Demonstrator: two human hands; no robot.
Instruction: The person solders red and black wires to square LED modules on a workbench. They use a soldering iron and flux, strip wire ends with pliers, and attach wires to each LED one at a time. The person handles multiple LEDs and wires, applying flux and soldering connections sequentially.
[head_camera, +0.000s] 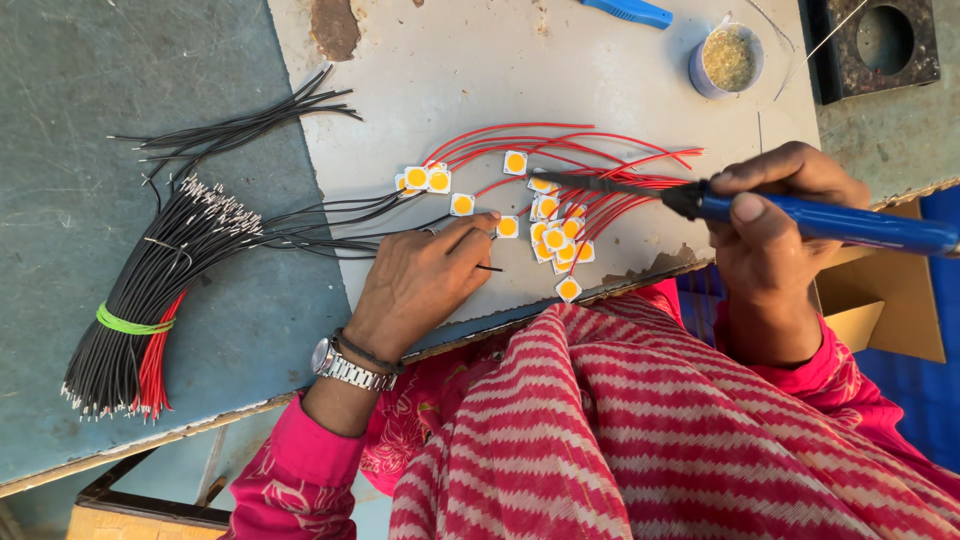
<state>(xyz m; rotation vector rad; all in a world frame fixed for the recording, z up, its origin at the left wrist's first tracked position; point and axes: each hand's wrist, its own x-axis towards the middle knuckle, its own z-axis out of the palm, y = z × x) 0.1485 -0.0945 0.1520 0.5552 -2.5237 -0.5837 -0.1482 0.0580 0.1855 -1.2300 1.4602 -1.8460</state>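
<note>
The right hand grips a blue soldering iron over the small square light chips, and its hot tip could burn the left hand, which pinches 1 thin black wire close by.

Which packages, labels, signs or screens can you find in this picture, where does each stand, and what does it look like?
No labels, signs or screens show.
Small round tub: top of the board, grey-blue wall, open, yellowish wiry stuff inside.
Cardboard box: right edge, under the right hand, brown, open, plain.
</note>
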